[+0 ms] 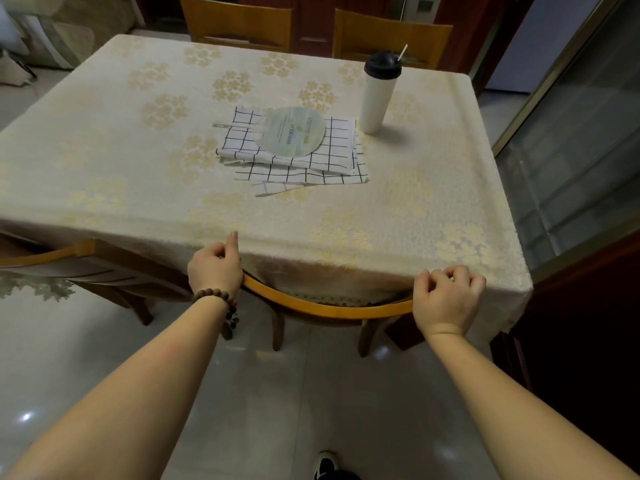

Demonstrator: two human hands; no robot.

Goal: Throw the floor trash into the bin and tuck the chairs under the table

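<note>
A wooden chair [325, 308] stands right in front of me, its curved top rail pushed up against the cloth-covered table [104, 161]. My left hand [214, 268] grips the left end of the rail, a bead bracelet on that wrist. My right hand [446, 296] grips the right end of the same rail. The chair's seat is hidden under the tablecloth; only its legs show below. No floor trash and no bin are in view.
A second wooden chair [79, 261] sits partly under the table at the left. Two more chairs [239, 24] [391, 39] stand at the far side. On the table lie checked cloths [311, 168], a round fan [291, 131] and a white tumbler [377, 95]. A glass door [571, 133] is at the right.
</note>
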